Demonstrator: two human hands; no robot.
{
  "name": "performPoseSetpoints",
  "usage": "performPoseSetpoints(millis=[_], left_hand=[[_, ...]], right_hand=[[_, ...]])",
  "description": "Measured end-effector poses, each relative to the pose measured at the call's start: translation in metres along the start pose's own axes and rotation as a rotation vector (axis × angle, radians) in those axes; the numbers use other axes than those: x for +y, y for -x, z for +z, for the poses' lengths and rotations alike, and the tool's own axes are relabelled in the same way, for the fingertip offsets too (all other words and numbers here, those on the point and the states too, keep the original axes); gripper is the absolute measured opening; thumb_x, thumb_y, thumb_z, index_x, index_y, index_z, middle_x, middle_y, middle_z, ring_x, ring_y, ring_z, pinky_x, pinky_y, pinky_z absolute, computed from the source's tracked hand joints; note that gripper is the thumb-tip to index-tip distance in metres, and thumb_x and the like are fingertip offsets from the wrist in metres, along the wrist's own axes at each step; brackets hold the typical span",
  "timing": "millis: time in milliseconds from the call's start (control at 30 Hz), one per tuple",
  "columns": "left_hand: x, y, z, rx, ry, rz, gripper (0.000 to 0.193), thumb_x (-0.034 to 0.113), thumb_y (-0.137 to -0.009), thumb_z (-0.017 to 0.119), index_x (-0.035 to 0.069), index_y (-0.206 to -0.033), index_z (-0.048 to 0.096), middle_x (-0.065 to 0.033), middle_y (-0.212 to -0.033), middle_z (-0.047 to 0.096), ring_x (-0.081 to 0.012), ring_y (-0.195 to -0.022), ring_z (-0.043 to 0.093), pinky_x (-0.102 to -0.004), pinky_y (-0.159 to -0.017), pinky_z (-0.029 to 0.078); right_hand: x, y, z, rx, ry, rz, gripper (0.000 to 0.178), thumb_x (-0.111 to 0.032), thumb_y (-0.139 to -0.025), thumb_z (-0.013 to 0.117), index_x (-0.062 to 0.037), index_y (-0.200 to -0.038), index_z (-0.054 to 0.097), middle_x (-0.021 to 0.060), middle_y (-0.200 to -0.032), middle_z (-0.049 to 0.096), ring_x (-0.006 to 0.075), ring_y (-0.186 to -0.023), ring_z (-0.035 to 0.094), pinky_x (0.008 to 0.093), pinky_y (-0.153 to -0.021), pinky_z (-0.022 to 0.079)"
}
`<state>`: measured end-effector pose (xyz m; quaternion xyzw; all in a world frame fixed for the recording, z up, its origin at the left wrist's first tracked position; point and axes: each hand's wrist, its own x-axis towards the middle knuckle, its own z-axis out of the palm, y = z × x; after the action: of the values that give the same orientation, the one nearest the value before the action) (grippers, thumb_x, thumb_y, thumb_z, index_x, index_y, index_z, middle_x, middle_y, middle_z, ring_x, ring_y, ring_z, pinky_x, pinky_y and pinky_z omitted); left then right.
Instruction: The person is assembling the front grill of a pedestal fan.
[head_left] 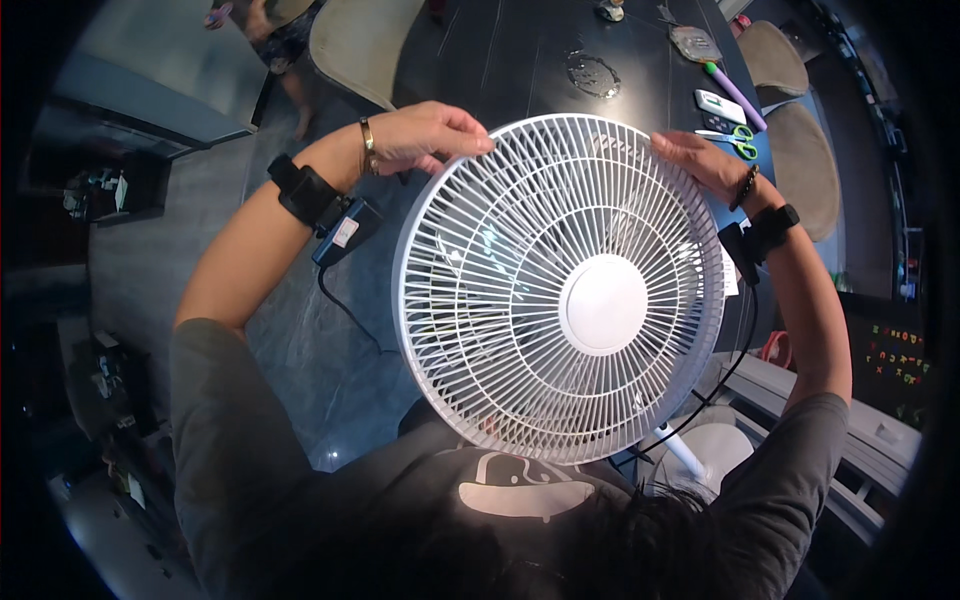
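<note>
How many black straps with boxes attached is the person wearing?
2: one strap on the left forearm, one strap on the right forearm. No others show on the visible arms.

— From where is the scene viewed?
— It is seen from the head by the left of two paired fisheye cameras, aimed steeply down past the shirt (420, 490), edges being bent toward the rim.
— How near?
— Close: the middle is filled by the fan (605, 305), while table (520, 60) and floor (300, 390) are shown farther off
</note>
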<state>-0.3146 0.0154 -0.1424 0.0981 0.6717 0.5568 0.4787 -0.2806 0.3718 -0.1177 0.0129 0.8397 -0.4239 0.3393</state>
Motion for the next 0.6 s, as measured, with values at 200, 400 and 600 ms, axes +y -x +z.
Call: performPoseSetpoints(millis=[200, 400, 600], left_hand=[[0.018, -0.013, 0.015, 0.091, -0.249, 0.044, 0.037, 0.037, -0.081, 0.064, 0.005, -0.098, 0.056, 0.0044, -0.079, 0.056, 0.0008, -0.066, 0.05, -0.0117, -0.051, 0.035], [0.013, -0.01, 0.02, 0.103, -0.338, 0.082, 0.032, 0.031, -0.081, 0.065, 0.003, -0.096, 0.063, 0.0018, -0.078, 0.061, -0.0028, -0.069, 0.052, -0.0167, -0.06, 0.039], [0.012, -0.001, 0.025, 0.125, -0.471, 0.154, 0.033, 0.032, -0.084, 0.061, 0.001, -0.096, 0.064, 0.001, -0.076, 0.058, -0.0041, -0.065, 0.049, -0.018, -0.058, 0.038]], right_hand=[[-0.007, -0.014, -0.002, 0.063, 0.25, -0.185, 0.058, -0.052, -0.084, 0.053, 0.0031, -0.103, 0.056, 0.0043, -0.085, 0.058, 0.0107, -0.081, 0.052, 0.0235, -0.073, 0.042], [-0.014, -0.009, 0.001, -0.053, 0.216, -0.209, 0.06, -0.053, -0.08, 0.057, 0.0028, -0.101, 0.056, 0.0053, -0.083, 0.057, 0.0126, -0.079, 0.052, 0.0257, -0.071, 0.041], [-0.019, -0.013, -0.002, -0.12, 0.233, -0.23, 0.059, -0.05, -0.082, 0.057, 0.0034, -0.105, 0.053, 0.006, -0.086, 0.058, 0.012, -0.08, 0.052, 0.0254, -0.071, 0.041]])
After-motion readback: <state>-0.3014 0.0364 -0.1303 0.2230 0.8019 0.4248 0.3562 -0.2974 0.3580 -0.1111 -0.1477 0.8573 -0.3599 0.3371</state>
